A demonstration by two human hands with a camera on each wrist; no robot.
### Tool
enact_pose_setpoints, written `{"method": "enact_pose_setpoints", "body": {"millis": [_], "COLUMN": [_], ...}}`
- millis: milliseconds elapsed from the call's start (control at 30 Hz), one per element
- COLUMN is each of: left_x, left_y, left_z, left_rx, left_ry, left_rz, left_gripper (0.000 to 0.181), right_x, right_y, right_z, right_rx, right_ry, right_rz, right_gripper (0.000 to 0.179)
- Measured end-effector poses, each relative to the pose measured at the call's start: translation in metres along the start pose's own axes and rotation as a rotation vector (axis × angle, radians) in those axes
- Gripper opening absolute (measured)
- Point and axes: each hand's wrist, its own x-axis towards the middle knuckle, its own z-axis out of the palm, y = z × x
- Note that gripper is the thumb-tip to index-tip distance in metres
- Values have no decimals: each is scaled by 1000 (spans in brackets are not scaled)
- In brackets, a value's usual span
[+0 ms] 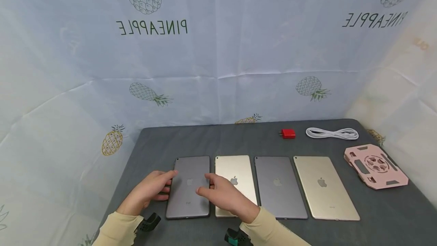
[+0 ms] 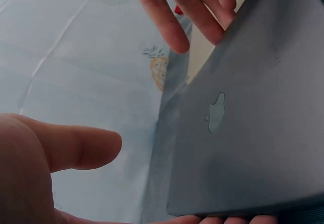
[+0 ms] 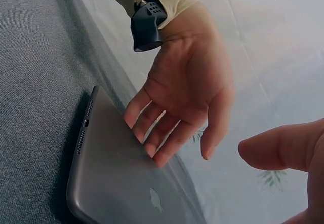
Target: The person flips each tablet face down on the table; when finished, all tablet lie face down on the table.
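Four tablets lie back up in a row. My left hand (image 1: 151, 187) is at the left edge of the leftmost grey tablet (image 1: 187, 196), its thumb lifted off the back. In the right wrist view the left fingers (image 3: 167, 145) are extended, tips right at the tablet's edge. Over the neighbouring gold tablet (image 1: 235, 166) reaches my right hand (image 1: 227, 194), fingertips near the grey tablet's right edge. The left wrist view shows those right fingers (image 2: 195, 11) nearly straight beside that edge. Farther right lie another grey tablet (image 1: 280, 193) and another gold tablet (image 1: 327, 193).
Behind the row, a red plug charger (image 1: 288, 133) and a coiled white cable (image 1: 332, 133) sit on the grey-covered table (image 1: 246, 143). A pink stand (image 1: 379, 170) with a round vent pattern is at the right edge. Pineapple-printed cloth (image 1: 218, 48) hangs around the table.
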Motion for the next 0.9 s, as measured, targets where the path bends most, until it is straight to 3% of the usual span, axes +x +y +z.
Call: {"method": "enact_pose_setpoints", "body": {"millis": [400, 600, 733, 900], "left_x": [-4, -6, -6, -9], "left_y": [3, 8, 10, 0], "left_z": [1, 0, -1, -3], "left_rx": [34, 89, 171, 353], "left_ry": [31, 39, 75, 218], "left_rz": [16, 73, 130, 207], "left_gripper": [68, 66, 63, 59], "right_x": [-3, -9, -16, -29], "right_y": [-3, -4, 4, 27], "right_z": [0, -14, -34, -60], "right_rx": [-4, -18, -128, -386], "right_ry": [-17, -5, 23, 142], "right_rz": [-10, -15, -70, -187], "right_gripper": [75, 73, 66, 62]}}
